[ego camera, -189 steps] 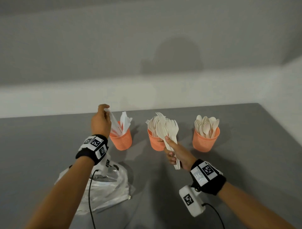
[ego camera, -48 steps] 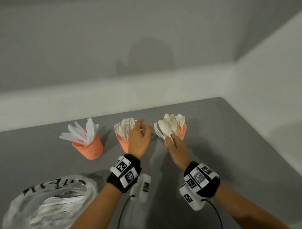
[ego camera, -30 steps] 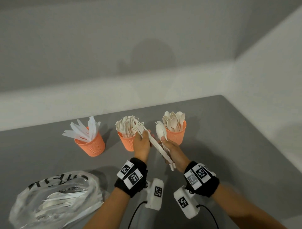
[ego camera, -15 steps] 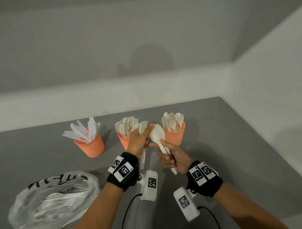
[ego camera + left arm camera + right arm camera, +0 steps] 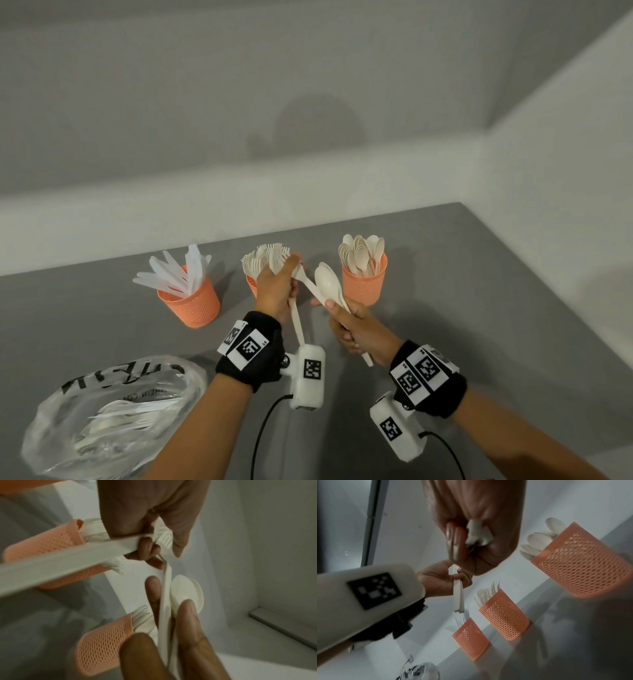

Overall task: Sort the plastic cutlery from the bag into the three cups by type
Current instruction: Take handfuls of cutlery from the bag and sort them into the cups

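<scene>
Three orange mesh cups stand in a row: knives [image 5: 188, 303] on the left, forks [image 5: 252, 286] in the middle, spoons [image 5: 364, 286] on the right. My left hand [image 5: 279, 286], in front of the fork cup, grips a white fork [image 5: 296, 323] with its handle hanging down. It also pinches the head of a second piece [image 5: 309, 286] whose handle runs into my right hand [image 5: 347, 327]. My right hand grips a small bundle of spoons [image 5: 327, 284], bowls up, just left of the spoon cup. The left wrist view shows the fork handle [image 5: 68, 561] and the spoon bowls [image 5: 187, 595].
A clear plastic bag [image 5: 113, 418] with more white cutlery lies at the near left of the grey table [image 5: 462, 308]. Light walls stand behind the table and to its right. The table's right edge runs near the spoon cup.
Over the last second my left hand has taken a fork from the right hand's bundle. It has since risen a little toward the fork cup, and the hands have drawn slightly apart.
</scene>
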### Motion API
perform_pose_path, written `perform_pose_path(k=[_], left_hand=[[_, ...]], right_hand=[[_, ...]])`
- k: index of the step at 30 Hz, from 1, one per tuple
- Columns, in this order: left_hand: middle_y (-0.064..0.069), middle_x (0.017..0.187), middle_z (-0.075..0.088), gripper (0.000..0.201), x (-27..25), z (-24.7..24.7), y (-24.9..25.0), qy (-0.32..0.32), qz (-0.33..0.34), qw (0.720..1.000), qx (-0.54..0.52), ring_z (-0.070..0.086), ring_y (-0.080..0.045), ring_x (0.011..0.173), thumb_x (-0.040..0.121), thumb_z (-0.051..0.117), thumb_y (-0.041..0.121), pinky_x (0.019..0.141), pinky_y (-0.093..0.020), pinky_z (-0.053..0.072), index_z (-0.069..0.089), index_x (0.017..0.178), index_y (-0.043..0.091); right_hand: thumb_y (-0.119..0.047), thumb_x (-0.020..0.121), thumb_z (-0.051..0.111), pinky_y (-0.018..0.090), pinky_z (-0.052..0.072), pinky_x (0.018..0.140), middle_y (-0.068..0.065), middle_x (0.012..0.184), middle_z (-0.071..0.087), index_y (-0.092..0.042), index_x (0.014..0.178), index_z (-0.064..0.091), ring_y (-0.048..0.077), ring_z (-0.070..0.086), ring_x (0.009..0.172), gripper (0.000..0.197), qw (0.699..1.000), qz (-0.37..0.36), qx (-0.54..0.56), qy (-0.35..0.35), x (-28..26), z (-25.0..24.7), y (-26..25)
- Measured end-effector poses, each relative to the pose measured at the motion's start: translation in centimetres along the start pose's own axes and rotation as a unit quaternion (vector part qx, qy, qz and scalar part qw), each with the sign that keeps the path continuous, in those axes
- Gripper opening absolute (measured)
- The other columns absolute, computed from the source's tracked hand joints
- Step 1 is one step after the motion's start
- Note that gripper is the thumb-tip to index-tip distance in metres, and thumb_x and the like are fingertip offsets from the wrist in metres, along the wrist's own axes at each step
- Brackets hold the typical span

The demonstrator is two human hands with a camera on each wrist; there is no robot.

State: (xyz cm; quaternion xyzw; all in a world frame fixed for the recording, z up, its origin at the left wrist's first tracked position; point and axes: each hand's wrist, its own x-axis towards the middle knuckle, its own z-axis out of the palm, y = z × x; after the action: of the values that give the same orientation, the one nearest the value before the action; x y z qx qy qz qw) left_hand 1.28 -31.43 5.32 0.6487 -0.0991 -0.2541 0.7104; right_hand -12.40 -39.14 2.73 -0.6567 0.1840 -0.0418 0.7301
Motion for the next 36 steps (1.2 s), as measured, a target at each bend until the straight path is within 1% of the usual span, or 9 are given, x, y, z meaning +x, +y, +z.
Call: perform_pose_path(k=[3, 5, 9, 13, 19, 24, 30, 33, 36], left_hand=[[-0.005, 0.054, 0.048, 0.020, -0.8, 0.4, -0.9, -0.084, -0.047, 0.994, -0.048, 0.040, -0.010, 0.036, 0.092, 0.053, 0.021, 0.041, -0.023, 0.034, 0.056, 0.078, 0.006], [-0.006, 0.058, 0.050, 0.018, -1.2, 0.7, -1.3, -0.063, -0.046, 0.995, -0.056, 0.046, -0.010, 0.038, 0.093, 0.051, 0.018, 0.036, -0.019, 0.035, 0.055, 0.078, 0.008], [0.001, 0.055, 0.067, 0.016, -0.8, 0.1, -2.2, 0.004, -0.042, 0.996, -0.082, 0.062, -0.007, 0.049, 0.097, 0.046, 0.019, 0.061, -0.025, 0.051, 0.056, 0.087, 0.011], [0.006, 0.037, 0.047, 0.021, -0.3, -1.5, -1.5, 0.050, -0.053, 0.980, -0.187, 0.048, -0.008, 0.033, 0.098, 0.041, 0.016, 0.042, -0.019, 0.048, 0.051, 0.081, 0.010], [0.009, 0.044, 0.044, 0.030, 2.1, -3.7, 0.6, 0.131, 0.105, 0.985, 0.034, 0.043, -0.005, 0.040, 0.096, 0.044, 0.029, 0.051, -0.024, 0.039, 0.047, 0.071, 0.014], [-0.001, 0.053, 0.039, 0.029, 4.2, -2.7, 4.3, 0.161, 0.220, 0.961, 0.058, 0.040, -0.004, 0.039, 0.097, 0.039, 0.038, 0.047, -0.020, 0.041, 0.047, 0.077, 0.019], [-0.002, 0.056, 0.041, 0.030, 7.3, -1.1, 4.8, 0.164, 0.236, 0.956, 0.050, 0.040, -0.006, 0.039, 0.096, 0.044, 0.037, 0.041, -0.020, 0.041, 0.051, 0.084, 0.011], [-0.004, 0.055, 0.039, 0.028, 8.1, -0.7, 3.3, 0.155, 0.229, 0.960, 0.045, 0.038, -0.014, 0.045, 0.095, 0.046, 0.035, 0.042, -0.020, 0.040, 0.048, 0.074, 0.017], [-0.006, 0.055, 0.039, 0.032, 8.2, -0.4, 2.0, 0.154, 0.228, 0.961, 0.036, 0.040, -0.008, 0.039, 0.095, 0.048, 0.033, 0.041, -0.017, 0.040, 0.043, 0.068, 0.016]], right_hand=[[-0.037, 0.099, 0.034, 0.013, 0.022, 0.033, -0.009, 0.044, 0.032, -0.007, 0.123, 0.049, 0.003, 0.023, 0.033, 0.041, 0.999, 0.016, 0.001, -0.043, 0.0, 0.0, 0.0], [-0.039, 0.099, 0.034, 0.013, 0.022, 0.033, -0.007, 0.045, 0.035, -0.014, 0.118, 0.052, 0.003, 0.023, 0.032, 0.036, 0.998, 0.024, -0.009, -0.052, -0.1, -0.1, 0.0], [-0.041, 0.098, 0.036, 0.014, 0.024, 0.035, 0.002, 0.059, 0.050, -0.026, 0.113, 0.052, 0.004, 0.027, 0.032, 0.027, 0.999, 0.040, -0.034, -0.007, 0.1, -0.5, 0.5], [-0.039, 0.099, 0.033, 0.015, 0.024, 0.033, 0.006, 0.066, 0.055, -0.016, 0.120, 0.049, 0.005, 0.026, 0.031, 0.035, 0.995, 0.067, -0.053, 0.056, 0.6, -1.8, 0.8], [-0.043, 0.099, 0.027, 0.014, 0.022, 0.033, 0.006, 0.066, 0.054, -0.016, 0.104, 0.052, 0.005, 0.025, 0.031, 0.037, 0.995, 0.085, -0.003, 0.060, 1.1, -3.3, 0.9], [-0.040, 0.099, 0.034, 0.014, 0.022, 0.033, -0.001, 0.053, 0.045, -0.017, 0.099, 0.058, 0.003, 0.024, 0.032, 0.033, 0.996, 0.072, 0.033, 0.031, 1.4, -3.6, 0.8], [-0.036, 0.098, 0.039, 0.014, 0.021, 0.032, -0.003, 0.045, 0.041, -0.014, 0.094, 0.057, 0.004, 0.022, 0.030, 0.029, 0.993, 0.071, 0.082, 0.052, 1.9, -4.0, 0.5], [-0.036, 0.098, 0.040, 0.013, 0.021, 0.031, -0.004, 0.044, 0.040, -0.013, 0.094, 0.055, 0.004, 0.022, 0.030, 0.028, 0.992, 0.069, 0.083, 0.063, 2.0, -4.6, 0.5], [-0.036, 0.097, 0.041, 0.013, 0.021, 0.032, -0.005, 0.044, 0.039, -0.014, 0.092, 0.055, 0.003, 0.022, 0.030, 0.027, 0.992, 0.062, 0.079, 0.078, 2.1, -5.0, 0.5]])
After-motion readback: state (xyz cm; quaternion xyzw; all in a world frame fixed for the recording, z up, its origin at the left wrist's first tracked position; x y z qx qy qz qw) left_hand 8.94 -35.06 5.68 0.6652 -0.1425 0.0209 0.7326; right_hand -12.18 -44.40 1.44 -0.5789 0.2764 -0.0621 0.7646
